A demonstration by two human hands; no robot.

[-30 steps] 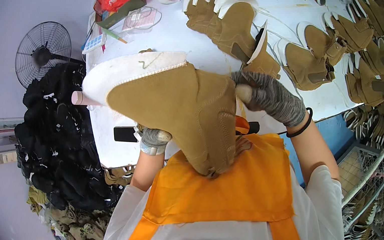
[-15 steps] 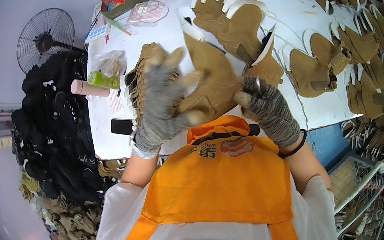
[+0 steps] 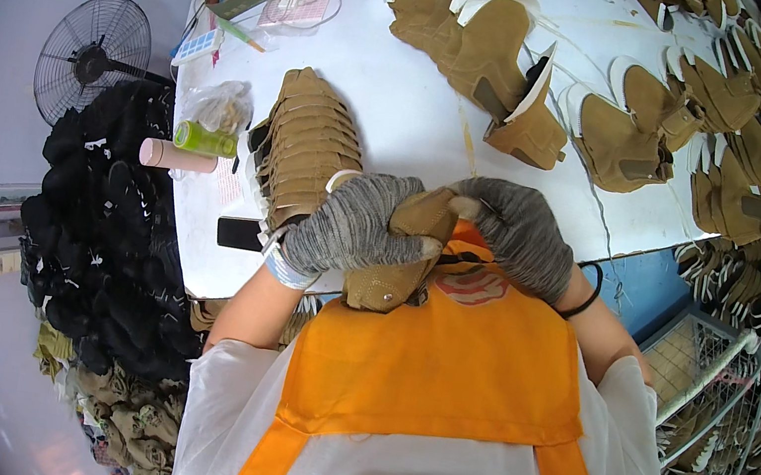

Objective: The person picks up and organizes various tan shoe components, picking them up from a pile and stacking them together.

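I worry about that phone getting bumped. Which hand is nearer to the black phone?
Left. The left hand is just right of the black phone, not touching it; the right hand is farther right, beyond the brown shoe upper.

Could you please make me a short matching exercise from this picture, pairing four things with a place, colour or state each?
1. Apron
2. Fan
3. Shoe upper
4. Phone

A. Held by the left hand and right hand
B. Flat on the table
C. Orange
D. Left of the table, as pictured

Pairs: 1-C; 2-D; 3-A; 4-B
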